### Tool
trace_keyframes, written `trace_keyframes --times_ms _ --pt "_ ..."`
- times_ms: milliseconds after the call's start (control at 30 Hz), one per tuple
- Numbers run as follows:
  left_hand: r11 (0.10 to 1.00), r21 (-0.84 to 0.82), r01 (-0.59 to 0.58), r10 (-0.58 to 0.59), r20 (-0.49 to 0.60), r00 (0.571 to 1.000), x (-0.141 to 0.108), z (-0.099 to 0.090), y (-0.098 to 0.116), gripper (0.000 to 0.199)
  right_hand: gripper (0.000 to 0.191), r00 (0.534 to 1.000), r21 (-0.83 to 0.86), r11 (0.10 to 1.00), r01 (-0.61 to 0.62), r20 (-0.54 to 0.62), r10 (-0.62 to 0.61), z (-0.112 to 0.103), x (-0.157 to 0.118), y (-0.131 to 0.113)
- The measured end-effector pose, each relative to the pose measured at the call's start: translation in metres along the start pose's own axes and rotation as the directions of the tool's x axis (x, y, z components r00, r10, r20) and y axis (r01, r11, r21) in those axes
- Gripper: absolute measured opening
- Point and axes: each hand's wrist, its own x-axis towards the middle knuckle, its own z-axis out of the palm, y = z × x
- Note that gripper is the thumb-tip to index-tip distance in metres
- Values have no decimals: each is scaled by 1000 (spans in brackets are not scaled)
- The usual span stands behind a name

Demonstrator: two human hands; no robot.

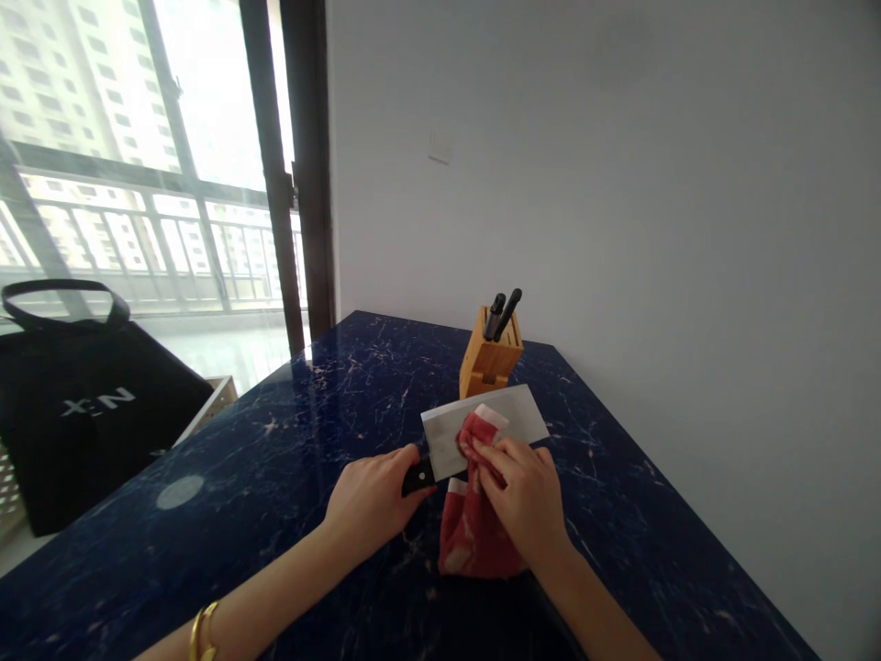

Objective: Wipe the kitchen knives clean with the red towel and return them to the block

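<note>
Inside my left hand (372, 496), I hold the black handle (419, 476) of a big knife (527, 415). Just right of that grip, my right hand (529, 500) pinches a red cloth (478, 542) against the knife. Past both hands, a wooden block (480, 363) stands on the blue table (330, 404).

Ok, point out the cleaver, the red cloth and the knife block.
Cleaver (442, 442), head view: blade, near the handle.
Red cloth (480, 540), head view: lower part.
Knife block (487, 355), head view: wooden body.

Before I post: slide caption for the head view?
Left hand grips a cleaver; right hand holds a red cloth against its blade, wooden knife block behind.
</note>
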Motion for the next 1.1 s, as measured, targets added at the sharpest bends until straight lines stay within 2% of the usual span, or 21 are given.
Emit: trace_keyframes --times_ms 133,233,433,600,667,767,900,1033,1100 --pt "1000 3 14 -14 24 1000 2 1 -2 24 26 990 44 993 111 85 -114 7 -6 -11" --pt "999 -13 31 -31 20 999 3 2 -4 24 27 979 64 983 174 98 -179 6 -6 -15" --pt "995 -65 75 -75 5 997 3 1 -5 24 25 998 58 996 65 -4 -65 -6 1 2" --pt "997 -14 75 -74 37 997 2 -2 -2 21 27 982 137 977 161 78 -172 6 -4 -9" --pt "998 5 68 -69 44 997 2 -2 -1 20 26 980 136 978 159 95 -173 9 -5 -13" --pt "998 12 61 -61 29 998 2 -3 -1 21 27 994 104 990 92 55 -98 8 -3 -8" --pt "997 3 82 -82 27 996 3 -3 -3 21 27 998 79 996 -39 -47 43 4 4 21" --pt "998 -6 66 -66 20 998 3 -2 -4 21 24 961 106 974 -202 -169 218 1 10 60" --pt "999 -5 44 -44 16 999 3 -1 -4 21 22 940 126 959 -254 -203 276 1 12 72"
